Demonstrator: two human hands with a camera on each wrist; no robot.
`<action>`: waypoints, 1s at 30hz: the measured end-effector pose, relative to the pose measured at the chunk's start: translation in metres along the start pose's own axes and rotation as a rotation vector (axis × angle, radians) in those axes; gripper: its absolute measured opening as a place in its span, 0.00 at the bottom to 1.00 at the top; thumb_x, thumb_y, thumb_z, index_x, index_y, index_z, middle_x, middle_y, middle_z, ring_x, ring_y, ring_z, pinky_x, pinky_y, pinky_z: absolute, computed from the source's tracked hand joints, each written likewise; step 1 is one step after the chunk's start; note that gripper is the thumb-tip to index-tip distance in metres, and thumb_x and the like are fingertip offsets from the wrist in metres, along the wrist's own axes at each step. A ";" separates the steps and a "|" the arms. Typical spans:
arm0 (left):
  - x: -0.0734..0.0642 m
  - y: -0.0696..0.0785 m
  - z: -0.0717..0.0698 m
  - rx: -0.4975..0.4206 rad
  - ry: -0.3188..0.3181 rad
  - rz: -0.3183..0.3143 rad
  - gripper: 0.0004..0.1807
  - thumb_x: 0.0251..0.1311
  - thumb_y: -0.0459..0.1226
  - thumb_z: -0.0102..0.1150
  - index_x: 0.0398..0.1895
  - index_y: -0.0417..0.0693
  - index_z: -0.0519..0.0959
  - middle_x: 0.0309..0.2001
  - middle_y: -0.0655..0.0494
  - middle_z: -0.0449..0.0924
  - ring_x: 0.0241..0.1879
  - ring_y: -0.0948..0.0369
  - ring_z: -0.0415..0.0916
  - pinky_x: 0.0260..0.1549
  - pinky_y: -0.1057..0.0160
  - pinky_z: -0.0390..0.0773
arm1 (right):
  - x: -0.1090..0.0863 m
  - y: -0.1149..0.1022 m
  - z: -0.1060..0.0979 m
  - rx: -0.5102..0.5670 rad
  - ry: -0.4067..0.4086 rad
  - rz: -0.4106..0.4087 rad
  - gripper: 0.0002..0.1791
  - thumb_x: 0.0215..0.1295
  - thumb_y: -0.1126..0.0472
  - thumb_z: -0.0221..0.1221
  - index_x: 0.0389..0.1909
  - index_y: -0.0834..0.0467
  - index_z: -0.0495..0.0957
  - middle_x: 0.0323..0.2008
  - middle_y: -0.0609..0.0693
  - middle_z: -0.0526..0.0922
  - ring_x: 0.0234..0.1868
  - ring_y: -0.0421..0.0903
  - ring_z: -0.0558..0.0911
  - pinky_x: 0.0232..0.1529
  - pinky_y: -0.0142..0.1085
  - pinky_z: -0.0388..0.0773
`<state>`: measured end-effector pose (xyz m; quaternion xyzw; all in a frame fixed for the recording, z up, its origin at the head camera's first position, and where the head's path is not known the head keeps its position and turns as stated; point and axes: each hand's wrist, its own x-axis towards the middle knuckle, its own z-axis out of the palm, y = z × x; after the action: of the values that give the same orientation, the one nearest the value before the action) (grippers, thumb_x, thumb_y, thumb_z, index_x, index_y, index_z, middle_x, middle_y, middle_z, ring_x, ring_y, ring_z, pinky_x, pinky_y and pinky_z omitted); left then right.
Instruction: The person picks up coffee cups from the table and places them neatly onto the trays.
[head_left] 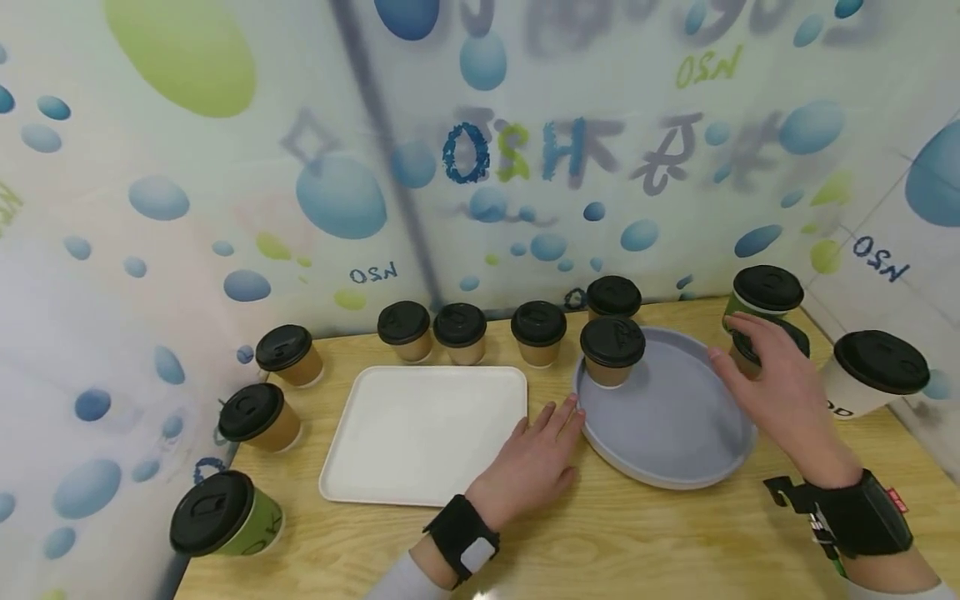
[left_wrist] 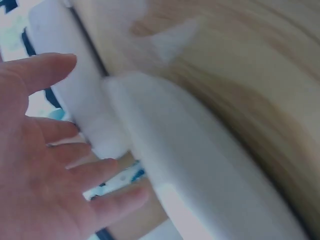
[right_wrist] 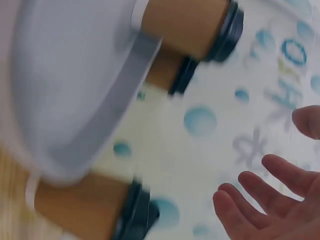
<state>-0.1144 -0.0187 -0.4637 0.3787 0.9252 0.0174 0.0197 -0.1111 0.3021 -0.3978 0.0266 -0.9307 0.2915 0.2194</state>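
A round grey-blue plate [head_left: 675,417] lies on the table. One small brown cup with a black lid [head_left: 611,342] stands on its left part. My left hand [head_left: 532,467] is low at the plate's left edge, fingers extended toward the rim. In the left wrist view, the fingers [left_wrist: 117,202] are spread and hold nothing. Beyond the plate's right side, my right hand [head_left: 787,387] hovers in front of another small lidded cup [head_left: 793,333], partly hiding it. The right wrist view has loosely bent fingers [right_wrist: 270,195] apart from the brown cup [right_wrist: 82,205].
A white rectangular tray [head_left: 423,433] lies left of the plate. Several lidded cups line the back and left, including a green one [head_left: 255,525]. At right stand a green cup [head_left: 765,292] and a large white cup [head_left: 862,387]. A patterned curtain [head_left: 480,225] hangs behind.
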 end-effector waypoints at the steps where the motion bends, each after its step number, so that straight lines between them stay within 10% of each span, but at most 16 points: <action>1: 0.000 0.003 -0.001 0.006 -0.002 -0.001 0.40 0.72 0.52 0.60 0.81 0.47 0.59 0.83 0.50 0.49 0.77 0.49 0.60 0.65 0.42 0.72 | 0.000 0.005 -0.005 -0.013 0.028 0.013 0.30 0.77 0.53 0.58 0.71 0.67 0.69 0.69 0.71 0.69 0.67 0.72 0.68 0.58 0.70 0.65; 11: -0.011 0.038 -0.008 0.054 0.010 0.176 0.36 0.71 0.54 0.61 0.79 0.64 0.64 0.81 0.59 0.55 0.77 0.57 0.59 0.64 0.45 0.74 | -0.005 0.058 -0.051 -0.232 0.201 0.325 0.35 0.81 0.50 0.47 0.77 0.70 0.58 0.77 0.71 0.54 0.77 0.71 0.54 0.75 0.65 0.49; 30: -0.014 0.036 0.001 0.044 0.057 0.160 0.34 0.69 0.53 0.64 0.77 0.67 0.67 0.78 0.60 0.61 0.77 0.56 0.59 0.65 0.37 0.70 | -0.015 0.117 -0.044 -0.315 0.021 0.500 0.50 0.75 0.35 0.49 0.80 0.69 0.47 0.76 0.78 0.45 0.74 0.79 0.51 0.66 0.75 0.55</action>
<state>-0.0787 -0.0027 -0.4625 0.4512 0.8922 0.0094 -0.0163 -0.1014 0.4221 -0.4340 -0.2410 -0.9399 0.1887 0.1517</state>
